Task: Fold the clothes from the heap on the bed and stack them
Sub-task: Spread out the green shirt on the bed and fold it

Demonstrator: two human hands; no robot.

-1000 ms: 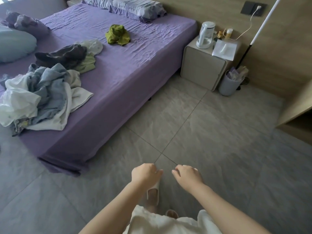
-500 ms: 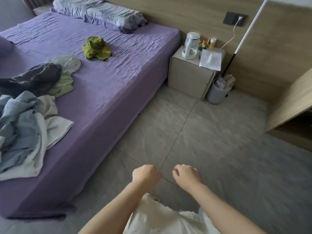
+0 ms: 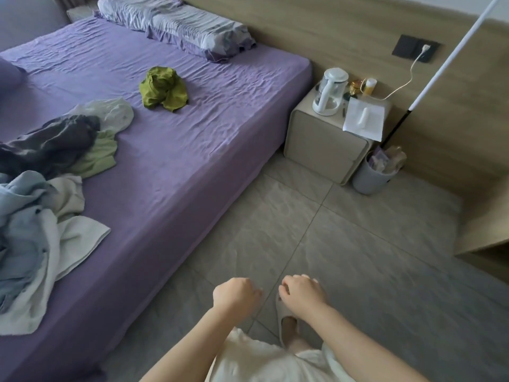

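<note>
1. The left hand (image 3: 236,295) and right hand (image 3: 300,294) are hovering over the floor (image 3: 358,244) with fingers loosely curled, holding nothing.
2. The heap (image 3: 33,238) is lying unfolded at the bed's (image 3: 179,166) near edge, well apart from both hands.
3. A dark garment (image 3: 52,142) and a pale green one (image 3: 99,158) are lying crumpled just beyond the heap.
4. An olive garment (image 3: 164,89) is sitting bunched alone, farther up the bed.
5. No folded stack is showing; judged from this, folding is not yet starting and every item is remaining.
</note>
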